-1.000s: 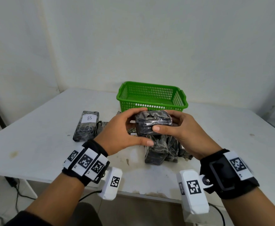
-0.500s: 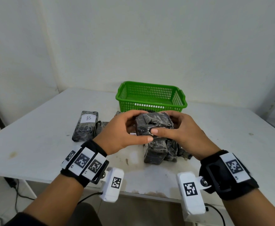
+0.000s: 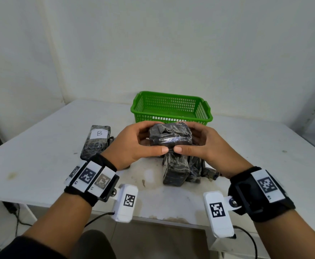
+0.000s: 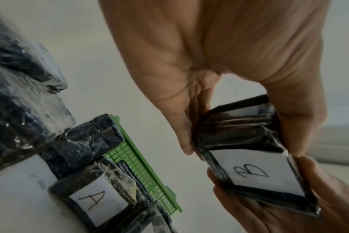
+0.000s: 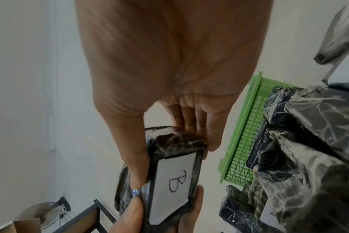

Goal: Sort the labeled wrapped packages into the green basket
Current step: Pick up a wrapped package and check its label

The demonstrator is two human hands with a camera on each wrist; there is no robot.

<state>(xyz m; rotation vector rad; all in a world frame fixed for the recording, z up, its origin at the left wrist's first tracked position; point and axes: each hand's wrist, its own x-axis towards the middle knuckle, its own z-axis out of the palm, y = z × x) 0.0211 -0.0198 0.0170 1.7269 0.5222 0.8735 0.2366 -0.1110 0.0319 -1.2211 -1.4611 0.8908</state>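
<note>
Both hands hold one black wrapped package (image 3: 170, 136) above the pile, in front of the green basket (image 3: 171, 113). My left hand (image 3: 134, 144) grips its left end and my right hand (image 3: 201, 144) its right end, thumbs meeting on the near edge. Its white label, a "B" (image 4: 251, 171), faces down, away from the head view, and shows in both wrist views (image 5: 175, 181). On the table to the left lies another package labelled "B" (image 3: 96, 141). A package labelled "A" (image 4: 94, 203) lies beside the basket (image 4: 141, 164).
Several more wrapped packages (image 3: 179, 169) are heaped on the white table (image 3: 41, 165) under my hands. The basket holds nothing that I can see. A wall stands close behind the table. A metal shelf frame (image 5: 94, 216) and a fan stand beyond the table.
The held package has been turned between both hands and lifted slightly; the thumbs have come together on its near edge. Nothing else has moved.
</note>
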